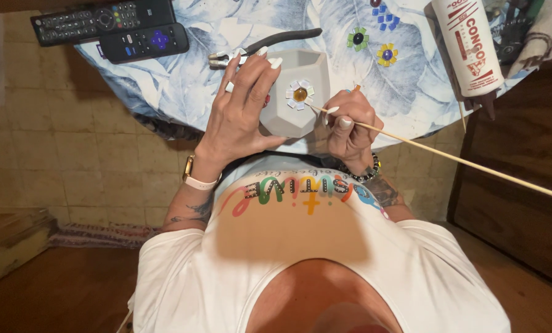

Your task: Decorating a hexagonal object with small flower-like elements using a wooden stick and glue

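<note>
My left hand (242, 105), with a watch on its wrist, grips a grey faceted pot (291, 123) at the table's near edge, fingers over the rim and thumb below. A small mosaic flower (300, 94) with white petals and an amber centre sits on the pot's face. My right hand (350, 126) pinches a long thin wooden stick (448, 155). The stick's tip touches the flower's lower right edge, and its other end runs off to the right.
The table has a blue leaf-print cloth (183, 80). On it lie pliers (269, 43), two remote controls (103, 18), three small mosaic flowers (358, 38) and a white glue bottle (470, 46). A wooden cabinet (522, 172) stands to the right.
</note>
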